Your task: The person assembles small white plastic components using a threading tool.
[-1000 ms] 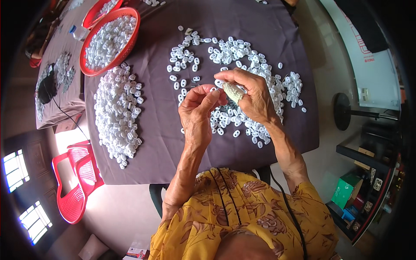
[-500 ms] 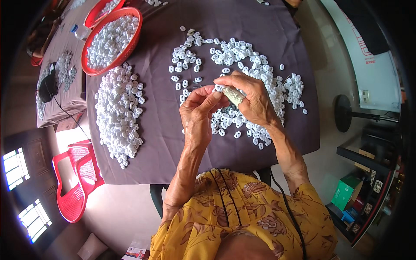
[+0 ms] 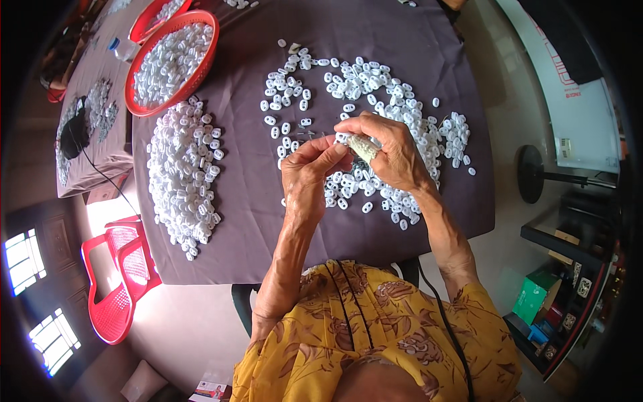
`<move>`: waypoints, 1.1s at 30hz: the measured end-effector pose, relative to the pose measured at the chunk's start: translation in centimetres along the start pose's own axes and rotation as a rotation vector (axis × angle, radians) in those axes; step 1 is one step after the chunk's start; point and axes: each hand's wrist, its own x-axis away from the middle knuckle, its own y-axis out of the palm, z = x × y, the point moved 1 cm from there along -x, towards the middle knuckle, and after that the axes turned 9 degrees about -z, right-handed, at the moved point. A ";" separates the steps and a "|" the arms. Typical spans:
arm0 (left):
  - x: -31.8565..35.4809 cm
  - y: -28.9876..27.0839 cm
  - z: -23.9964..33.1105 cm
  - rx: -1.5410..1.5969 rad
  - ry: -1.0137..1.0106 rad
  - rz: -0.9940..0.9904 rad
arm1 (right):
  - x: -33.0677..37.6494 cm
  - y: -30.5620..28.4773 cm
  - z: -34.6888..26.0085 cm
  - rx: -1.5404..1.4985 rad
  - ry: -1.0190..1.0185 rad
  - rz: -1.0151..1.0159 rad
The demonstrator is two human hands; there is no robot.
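A small white oval plastic piece with two holes sits between my fingertips above the dark tablecloth. My left hand is closed, its thumb and forefinger pinching at the piece's left side. From the right, my right hand is closed on the same piece, its forefinger along the top. A pale cloth-like wrap covers my right thumb. Loose white pieces like this one lie beyond and around my hands, and some are hidden beneath them. Tiny thin metallic bits lie near my left fingertips.
To the left lies a long heap of white pieces. Behind it stands a red basket full of them, with a clear bottle alongside. A red plastic chair is at the lower left. A dark stand is right of the table.
My left fingertips have shifted slightly, and the white piece sits a little farther right and lower. Both hands stay together over the same spot.
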 end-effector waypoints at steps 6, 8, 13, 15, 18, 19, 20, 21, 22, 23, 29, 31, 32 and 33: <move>-0.1 -0.1 -0.2 -0.008 -0.007 0.004 | -0.1 -0.3 0.3 0.060 -0.062 -0.034; -0.1 -0.1 -0.1 0.041 -0.023 -0.028 | -0.1 -0.3 0.4 0.078 -0.067 -0.035; -0.4 -0.7 -0.6 0.080 -0.029 -0.029 | 0.0 -0.4 0.3 0.059 -0.007 -0.068; -0.5 -0.5 -0.6 0.126 -0.027 -0.037 | 0.1 -0.5 0.1 0.036 0.078 -0.082; -0.6 -0.3 -0.7 0.192 -0.055 -0.007 | 0.3 0.1 0.5 0.291 -0.125 0.037; -0.6 -0.4 -0.9 0.216 -0.067 -0.005 | 0.3 0.3 0.6 0.293 -0.124 0.039; -0.6 -0.6 -1.1 0.241 -0.076 0.000 | 0.2 0.5 0.6 0.377 -0.181 0.042; -0.6 -0.6 -1.2 0.240 -0.073 0.000 | 0.1 0.7 0.6 0.461 -0.237 0.047; -0.6 -0.7 -1.2 0.235 -0.072 -0.011 | 0.1 0.8 0.7 0.459 -0.247 0.072; -0.6 -0.7 -1.3 0.231 -0.073 -0.024 | 0.1 0.9 0.9 0.459 -0.248 0.072; -0.5 -0.8 -1.4 0.199 -0.072 -0.028 | 0.3 0.9 1.0 0.516 -0.283 0.014; -0.5 -0.8 -1.4 0.168 -0.076 -0.037 | 0.5 0.9 1.5 0.468 -0.265 -0.025; -0.5 -0.9 -1.3 0.165 -0.066 -0.039 | 0.5 0.7 1.4 0.469 -0.266 -0.026; -0.5 -0.9 -1.2 0.163 -0.056 -0.042 | 0.4 0.4 1.1 0.411 -0.220 -0.047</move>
